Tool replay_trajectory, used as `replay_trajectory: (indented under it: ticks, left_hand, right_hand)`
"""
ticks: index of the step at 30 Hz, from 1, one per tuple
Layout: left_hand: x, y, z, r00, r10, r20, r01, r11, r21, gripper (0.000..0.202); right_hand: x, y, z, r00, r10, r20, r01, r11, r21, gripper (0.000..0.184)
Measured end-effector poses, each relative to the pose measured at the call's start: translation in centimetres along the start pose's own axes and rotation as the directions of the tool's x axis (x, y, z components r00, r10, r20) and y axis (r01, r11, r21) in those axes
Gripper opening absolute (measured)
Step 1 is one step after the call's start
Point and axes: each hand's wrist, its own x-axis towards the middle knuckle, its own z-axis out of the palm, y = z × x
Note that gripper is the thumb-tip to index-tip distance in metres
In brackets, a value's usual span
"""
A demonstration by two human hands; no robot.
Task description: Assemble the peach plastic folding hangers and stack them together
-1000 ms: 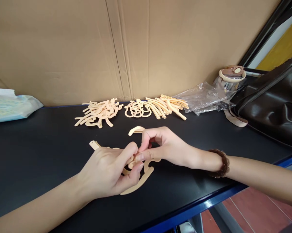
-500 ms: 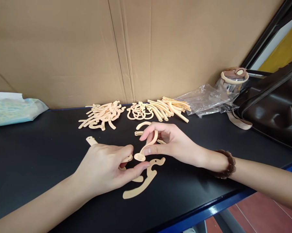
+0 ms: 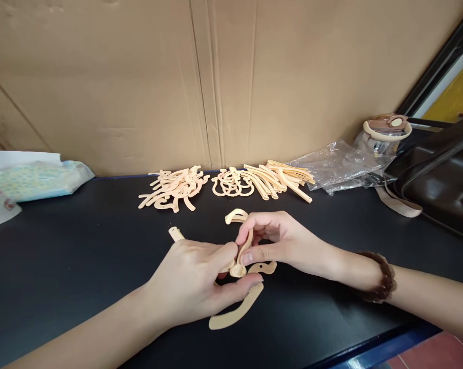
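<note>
My left hand [image 3: 198, 277] is closed on a beige plastic strip [image 3: 175, 234], whose holed end sticks out behind the knuckles; the rest is mostly hidden in the fingers. Between thumb and fingertips, my right hand [image 3: 279, 243] pinches a curved, hook-like beige piece [image 3: 245, 248]. Its round end [image 3: 238, 270] meets the part at my left fingertips; I cannot tell whether they are joined. Under my left thumb, a flat curved piece [image 3: 235, 312] lies on the black table [image 3: 316, 328]. A holed piece [image 3: 267, 267] lies just below my right hand.
Along the cardboard [image 3: 139, 87] at the back lie a heap of curved beige pieces [image 3: 173, 187], several hook-like rings [image 3: 233, 183] and a stack of long strips [image 3: 273, 179]. Clear plastic bags [image 3: 331, 164], a lidded cup [image 3: 385, 136] and a black bag [image 3: 442, 169] stand right, a soft packet [image 3: 42, 179] left.
My left hand has moved right with its strip. The round end of the right hand's hook-like piece now meets the part at my left fingertips. The whole view has shifted slightly.
</note>
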Motion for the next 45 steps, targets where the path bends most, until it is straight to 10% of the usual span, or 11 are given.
replay_trajectory:
  ticks: [45]
  left_hand:
    - [-0.02,-0.02,0.35,0.994,0.095,-0.06,-0.094,0.995,0.009,0.031]
  right_hand:
    - [0.52,0.02,0.44,0.994,0.106,0.008,-0.105,0.992,-0.068,0.017]
